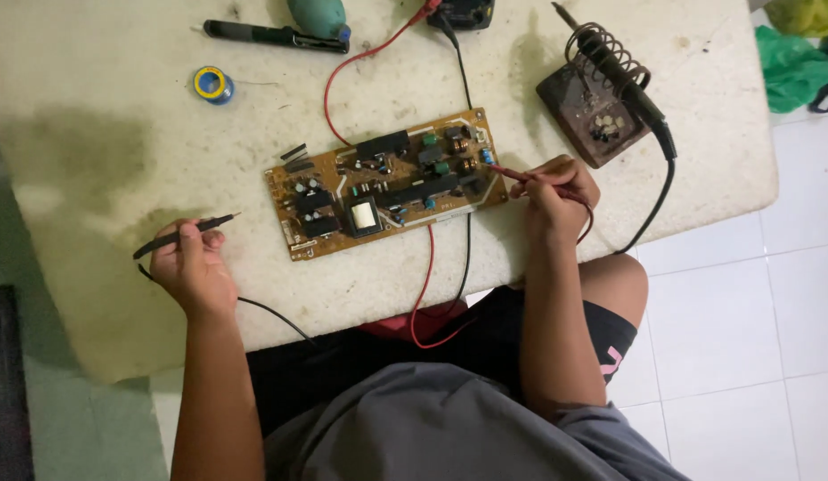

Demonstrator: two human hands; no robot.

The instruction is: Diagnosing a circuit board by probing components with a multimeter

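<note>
White table [93, 80], circuit board [387, 183] at its middle: right hand [556, 191] pinches a red probe [521, 175] on the board's right edge; left hand [193, 263] grips a black probe [187, 233] clear. A slip could bridge neighbouring parts.

Bare table [102, 134] left of circuit board [387, 183]; soldering stand [592, 111] blocks right.

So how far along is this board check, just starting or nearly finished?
Mid-way, it seems. Done: the circuit board lies flat on the table, leads run out. In hand: the right hand presses the red probe to the board's right edge. Left: the left hand holds the black probe off the board.
</note>
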